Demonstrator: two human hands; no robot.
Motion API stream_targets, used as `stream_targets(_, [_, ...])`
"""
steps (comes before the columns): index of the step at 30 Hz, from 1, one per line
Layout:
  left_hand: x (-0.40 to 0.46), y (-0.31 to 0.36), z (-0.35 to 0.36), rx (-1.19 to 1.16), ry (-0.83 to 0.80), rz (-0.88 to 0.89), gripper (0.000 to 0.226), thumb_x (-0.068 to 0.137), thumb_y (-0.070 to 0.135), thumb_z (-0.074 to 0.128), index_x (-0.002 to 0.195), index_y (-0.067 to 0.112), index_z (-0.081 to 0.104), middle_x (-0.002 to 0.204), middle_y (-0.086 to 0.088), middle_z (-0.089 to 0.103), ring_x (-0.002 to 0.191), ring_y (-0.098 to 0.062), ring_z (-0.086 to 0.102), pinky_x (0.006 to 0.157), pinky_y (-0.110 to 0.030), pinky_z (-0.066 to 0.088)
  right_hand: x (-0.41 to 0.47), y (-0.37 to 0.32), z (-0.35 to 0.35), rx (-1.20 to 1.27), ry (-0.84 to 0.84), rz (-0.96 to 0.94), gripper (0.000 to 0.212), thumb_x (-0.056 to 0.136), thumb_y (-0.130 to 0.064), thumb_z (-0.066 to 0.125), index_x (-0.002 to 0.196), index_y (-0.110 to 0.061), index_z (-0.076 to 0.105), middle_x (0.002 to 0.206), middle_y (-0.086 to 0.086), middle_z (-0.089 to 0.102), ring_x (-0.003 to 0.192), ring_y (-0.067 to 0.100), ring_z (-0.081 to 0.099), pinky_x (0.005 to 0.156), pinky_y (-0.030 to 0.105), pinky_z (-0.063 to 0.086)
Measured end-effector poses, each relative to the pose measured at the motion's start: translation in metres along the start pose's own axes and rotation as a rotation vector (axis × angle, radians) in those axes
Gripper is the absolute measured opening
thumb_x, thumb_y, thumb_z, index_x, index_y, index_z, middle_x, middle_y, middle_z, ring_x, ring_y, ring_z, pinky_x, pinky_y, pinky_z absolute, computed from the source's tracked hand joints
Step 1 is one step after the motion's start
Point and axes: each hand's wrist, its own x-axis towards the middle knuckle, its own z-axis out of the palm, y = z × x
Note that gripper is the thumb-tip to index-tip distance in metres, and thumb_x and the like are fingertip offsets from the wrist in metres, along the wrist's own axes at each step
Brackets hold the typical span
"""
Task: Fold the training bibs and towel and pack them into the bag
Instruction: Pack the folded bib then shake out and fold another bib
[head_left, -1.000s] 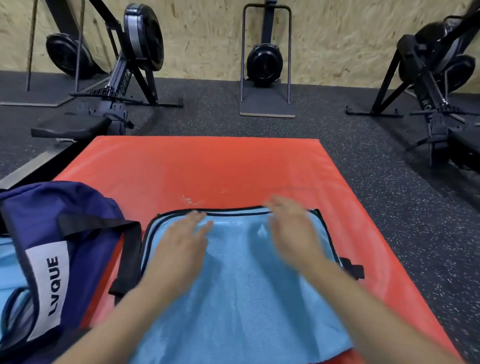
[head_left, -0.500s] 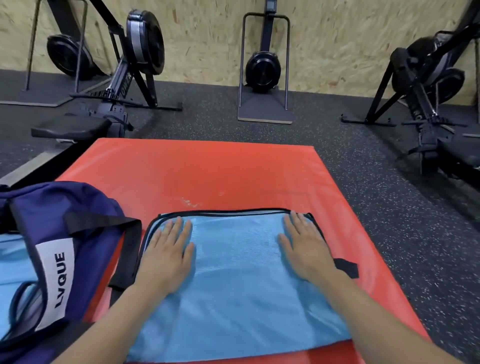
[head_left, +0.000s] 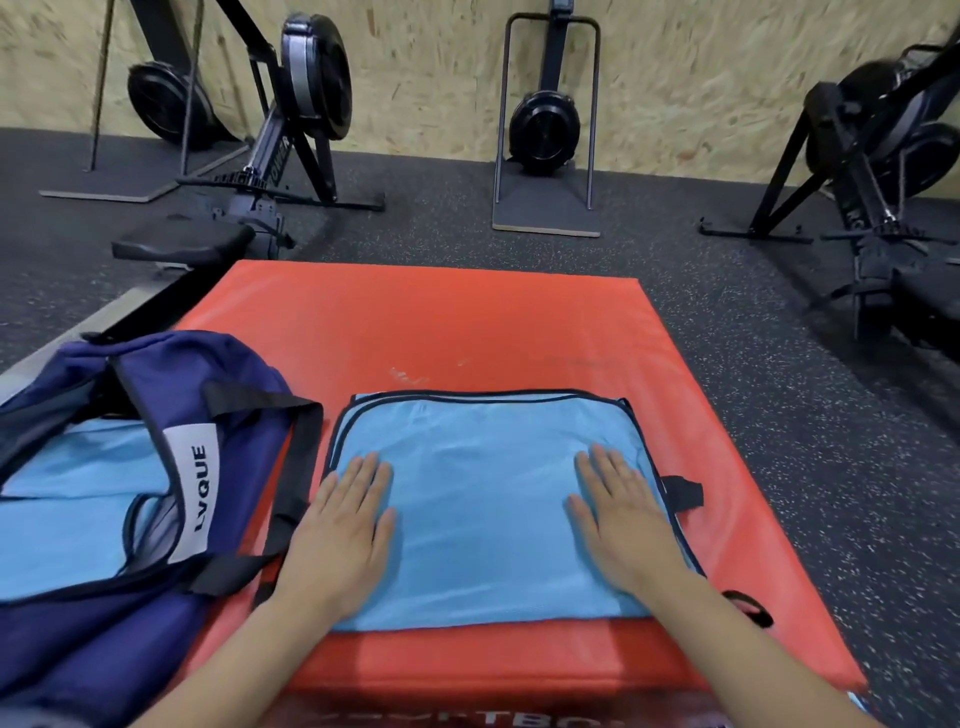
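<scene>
Both palms flat, fingers straight: left hand (head_left: 340, 535) and right hand (head_left: 626, 519) pressing the folded bib (head_left: 483, 499) between them (bag (head_left: 228, 415) sits left). Smooth outward before lifting.

Left hand (head_left: 340, 535) and right hand (head_left: 621, 519), flat on folded blue bib (head_left: 483, 499), slid nearer, toward near edge.

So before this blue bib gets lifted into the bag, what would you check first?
1. Folded bib lies flat on the red mat: ok.
2. Left hand and right hand both flat on it: ok.
3. Bib's black edging lined up along the far edge: ok.
4. Navy bag beside the bib, mouth open: ok.
5. Room left in the bag above the blue cloth already inside: cannot tell.
</scene>
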Motion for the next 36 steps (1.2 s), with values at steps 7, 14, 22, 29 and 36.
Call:
stream_targets(7, [-0.035, 0.033, 0.004, -0.061, -0.003, 0.104, 0.064, 0.104, 0.044, 0.014, 0.156, 0.010, 0.026, 0.164, -0.003, 0.020, 0.153, -0.015, 0.013, 0.123, -0.037, 0.005, -0.038, -0.073, 0.019, -0.006, -0.064, -0.390, 0.070, 0.100, -0.061, 0.020, 0.160, -0.026, 0.012, 0.168, -0.007, 0.002, 0.154, 0.012, -0.008, 0.124, 0.038, -0.004])
stream_targets(14, [-0.041, -0.013, -0.003, 0.056, 0.004, 0.006, 0.068, 0.101, 0.050, 0.020, 0.153, 0.009, 0.038, 0.161, -0.008, 0.032, 0.151, -0.021, 0.024, 0.123, -0.043, 0.013, -0.028, -0.010, 0.003, -0.070, -0.047, -0.033, 0.080, 0.089, -0.066, -0.003, 0.160, -0.031, 0.004, 0.167, -0.008, -0.005, 0.153, 0.011, -0.012, 0.123, 0.034, -0.009])
stream_targets(22, [-0.029, -0.026, 0.003, -0.015, 0.003, 0.035, 0.071, 0.099, 0.052, 0.020, 0.156, 0.011, 0.032, 0.164, -0.006, 0.024, 0.153, -0.019, 0.015, 0.124, -0.034, 0.003, 0.016, 0.012, -0.027, 0.069, 0.080, 0.292, 0.059, 0.102, -0.058, 0.029, 0.155, -0.035, 0.030, 0.164, 0.016, 0.017, 0.153, 0.029, 0.012, 0.124, 0.044, 0.010])
stream_targets(29, [-0.014, -0.042, 0.005, -0.110, 0.008, 0.092, 0.070, 0.099, 0.055, 0.023, 0.158, 0.018, 0.027, 0.166, 0.004, 0.015, 0.154, -0.008, 0.005, 0.124, -0.035, 0.004, 0.058, 0.037, -0.037, 0.400, -0.097, 0.295, 0.044, 0.103, -0.044, 0.042, 0.142, -0.027, 0.053, 0.149, 0.009, 0.044, 0.142, 0.025, 0.035, 0.115, 0.034, 0.025])
stream_targets(36, [-0.002, -0.022, -0.009, -0.069, 0.060, 0.143, 0.061, 0.102, 0.047, 0.027, 0.151, 0.014, 0.043, 0.160, -0.001, 0.033, 0.150, -0.017, 0.025, 0.123, -0.039, 0.016, 0.030, 0.054, -0.053, 0.384, -0.092, 0.361, 0.044, 0.104, -0.024, 0.043, 0.143, -0.006, 0.050, 0.152, 0.012, 0.038, 0.141, 0.025, 0.035, 0.113, 0.029, 0.025])
